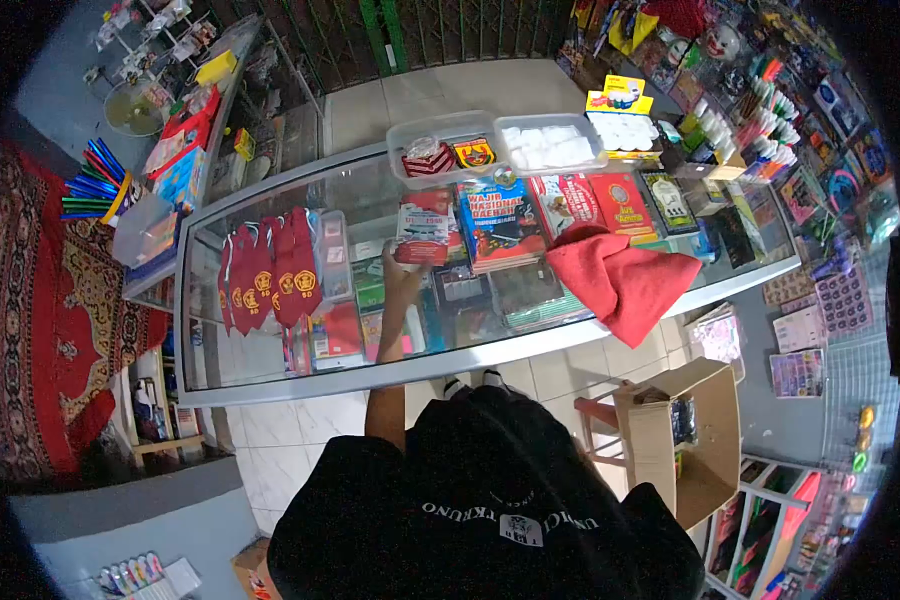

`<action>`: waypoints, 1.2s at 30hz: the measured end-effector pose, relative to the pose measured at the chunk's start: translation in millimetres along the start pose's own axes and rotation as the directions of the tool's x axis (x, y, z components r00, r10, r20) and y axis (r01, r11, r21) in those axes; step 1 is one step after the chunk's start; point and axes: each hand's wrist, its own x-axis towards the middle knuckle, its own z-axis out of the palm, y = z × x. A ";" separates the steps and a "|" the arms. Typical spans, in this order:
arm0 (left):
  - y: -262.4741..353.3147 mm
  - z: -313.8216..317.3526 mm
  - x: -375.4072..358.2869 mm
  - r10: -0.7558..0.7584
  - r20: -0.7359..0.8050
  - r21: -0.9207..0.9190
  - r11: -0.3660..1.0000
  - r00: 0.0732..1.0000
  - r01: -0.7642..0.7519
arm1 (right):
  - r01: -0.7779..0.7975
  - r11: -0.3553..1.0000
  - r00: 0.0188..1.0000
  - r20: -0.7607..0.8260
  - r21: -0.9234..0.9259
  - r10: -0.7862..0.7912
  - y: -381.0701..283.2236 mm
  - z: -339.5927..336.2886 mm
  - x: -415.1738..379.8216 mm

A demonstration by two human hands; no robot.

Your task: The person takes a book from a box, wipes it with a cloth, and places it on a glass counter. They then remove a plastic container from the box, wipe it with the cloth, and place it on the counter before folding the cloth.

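Note:
My left hand [402,283] shows through the glass top of the display counter [270,393], with the forearm passing beneath the counter's near edge. Its fingers are closed on the lower end of a red and white booklet [423,228]. Just right of it lies a blue book [500,222] titled "Wajib Nasional Daerah". Maroon school ties [275,270] with yellow emblems and a clear plastic box [335,255] are to the left. My right hand is out of sight, hidden by my body.
A red cloth [620,280] drapes over the counter's near edge. Clear trays of badges [440,150] and white items [550,145] stand along the far side. A cardboard box [660,440] rests on a stool at right. Pens [105,185] stand at far left.

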 end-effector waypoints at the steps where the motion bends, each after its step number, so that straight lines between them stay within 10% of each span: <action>1: 6.7 -2.2 -5.8 0.097 0.002 0.035 0.995 0.995 -0.097 | 0.051 0.999 0.998 -0.024 -0.014 -0.051 12.3 6.3 18.1; 9: 51.5 -1.9 -2.7 0.073 0.042 0.213 0.974 0.996 -0.081 | -0.118 0.983 0.993 0.044 0.139 0.113 -193.7 -48.9 -37.2; 16: 69.3 11.6 6.1 0.175 0.052 0.518 0.837 0.983 -0.176 | -0.290 0.940 0.957 0.079 0.180 0.280 -157.2 -56.0 -30.3; 20: 58.4 13.9 2.9 0.247 0.067 0.529 0.813 0.967 -0.244 | 0.018 0.987 1.000 0.007 0.157 -0.019 -133.5 -42.9 -42.8; 23: 58.3 13.1 1.5 0.199 0.092 0.445 0.868 0.976 -0.219 | 0.193 0.943 0.981 0.053 -0.272 -0.186 -62.9 -24.2 -9.2; 27: 64.0 10.5 1.8 0.158 0.151 0.362 0.910 0.976 -0.204 | 0.233 0.969 0.965 0.099 0.088 -0.241 -77.5 -18.9 -24.8; 36: 64.4 9.0 5.5 0.100 0.194 0.251 0.956 0.976 -0.148 | -0.001 1.000 0.995 0.104 0.025 -0.002 -92.2 -36.7 -13.6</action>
